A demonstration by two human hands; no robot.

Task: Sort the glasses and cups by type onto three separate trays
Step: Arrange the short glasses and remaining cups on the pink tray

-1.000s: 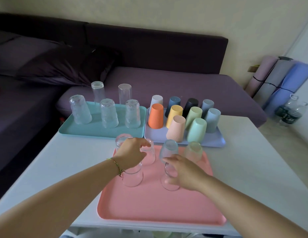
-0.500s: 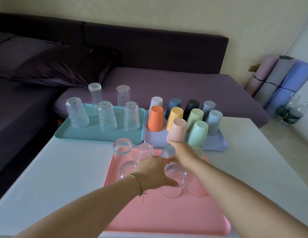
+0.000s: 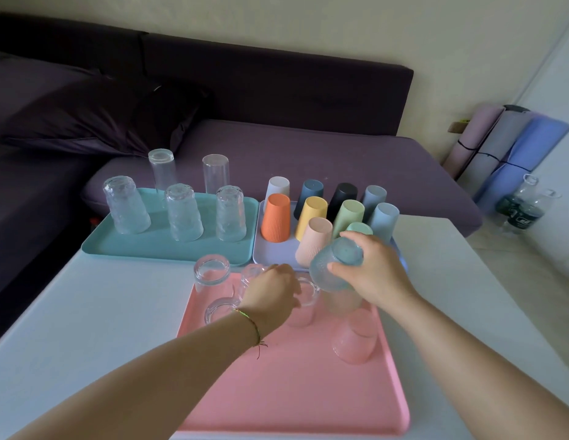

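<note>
Right hand: fingers clasped round a blue-tinted dimpled glass, base up, tilted, raised over the far end of the pink tray on the counter. Left hand: curled among the clear glasses on that tray, touching one; whether it truly grips cannot be told.

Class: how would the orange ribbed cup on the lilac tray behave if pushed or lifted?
The orange cup probably resists tipping: it stands inverted, wide mouth down. Its ribbed wall likely aids grip. Opaque and matte, it may be light plastic.
</note>
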